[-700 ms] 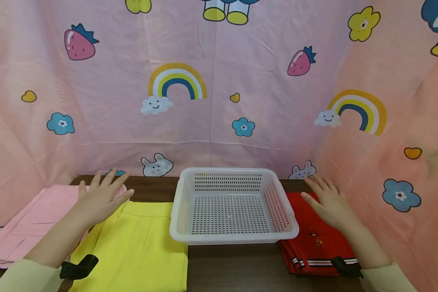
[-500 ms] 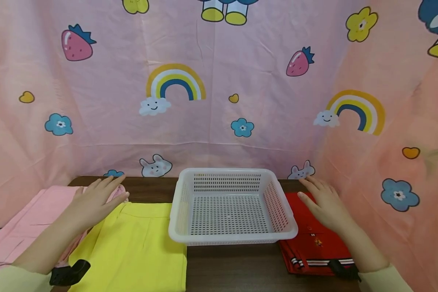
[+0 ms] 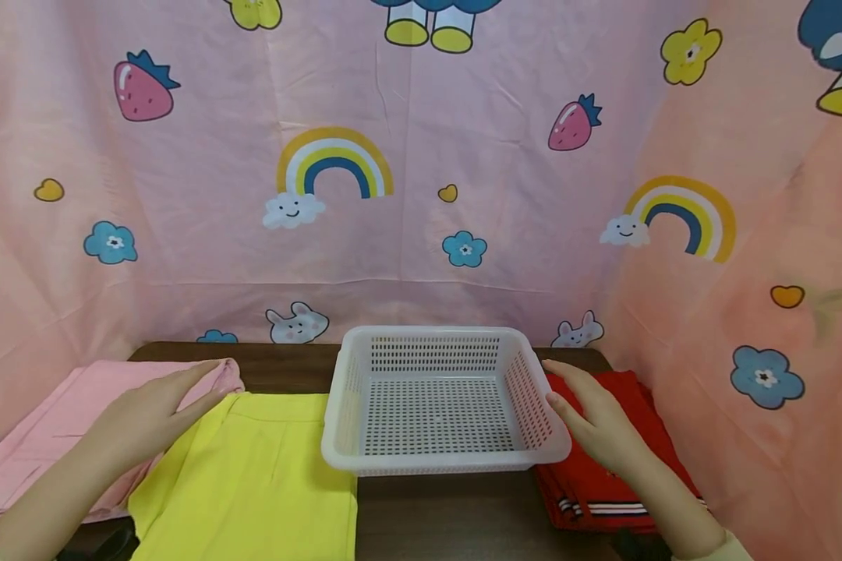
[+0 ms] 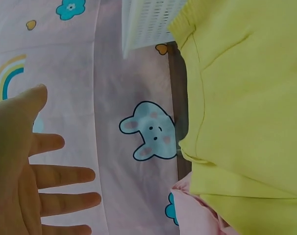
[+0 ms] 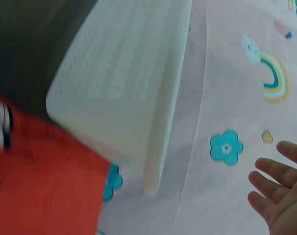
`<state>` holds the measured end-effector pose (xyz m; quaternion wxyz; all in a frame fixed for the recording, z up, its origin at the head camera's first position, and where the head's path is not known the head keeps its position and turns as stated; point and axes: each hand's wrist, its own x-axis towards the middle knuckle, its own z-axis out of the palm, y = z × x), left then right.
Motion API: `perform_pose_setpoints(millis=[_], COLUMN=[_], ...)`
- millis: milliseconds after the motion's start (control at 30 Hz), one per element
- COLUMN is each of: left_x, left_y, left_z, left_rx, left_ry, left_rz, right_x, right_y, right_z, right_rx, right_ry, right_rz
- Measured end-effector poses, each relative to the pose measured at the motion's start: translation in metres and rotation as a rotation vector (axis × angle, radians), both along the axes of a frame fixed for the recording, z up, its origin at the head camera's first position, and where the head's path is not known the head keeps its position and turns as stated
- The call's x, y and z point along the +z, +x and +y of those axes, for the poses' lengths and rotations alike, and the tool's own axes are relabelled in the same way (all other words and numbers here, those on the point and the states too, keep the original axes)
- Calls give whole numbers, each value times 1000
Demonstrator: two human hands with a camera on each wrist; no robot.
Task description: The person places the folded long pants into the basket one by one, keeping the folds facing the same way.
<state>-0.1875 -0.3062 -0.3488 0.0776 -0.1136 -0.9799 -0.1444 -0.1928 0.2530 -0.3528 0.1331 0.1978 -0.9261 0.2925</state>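
Observation:
My left hand (image 3: 143, 417) hovers over the folded pink garment (image 3: 49, 436) and the left edge of the folded yellow garment (image 3: 260, 475). Its fingers are extended and spread in the left wrist view, holding nothing. My right hand (image 3: 596, 417) is beside the right rim of a white perforated plastic basket (image 3: 445, 461), over the folded red garment (image 3: 656, 436) with striped trim. In the head view the right fingertips overlap the basket's rim. The right wrist view shows those fingers (image 5: 271, 183) loosely extended with nothing in them. Nothing lies inside the basket.
A dark wooden table (image 3: 449, 514) carries the basket and garments. The basket sits in the middle, overlapping the yellow and red garments at its sides. A pink printed cloth (image 3: 421, 156) hangs behind and along both sides of the table.
My right hand has moved left to the basket's rim. My left hand has lowered and drawn back left, its fingers closer together in the head view. Basket and garments stay put.

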Motion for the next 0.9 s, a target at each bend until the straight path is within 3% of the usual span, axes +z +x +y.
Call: perform_pose_setpoints(millis=[333,667,900], left_x=[-13,-31,-40], left_y=[9,17,22], left_z=[-18,-35,-46], left_rx=[44,38,78], left_ry=[10,46,57], left_rz=[-32,-64,-85], right_x=[-21,-38,-48], right_y=[18,26,32], right_z=[-26,-49,-62], right_rx=[125,259,454], right_ry=[-197,-398,-544], right_rz=[27,-85,-105])
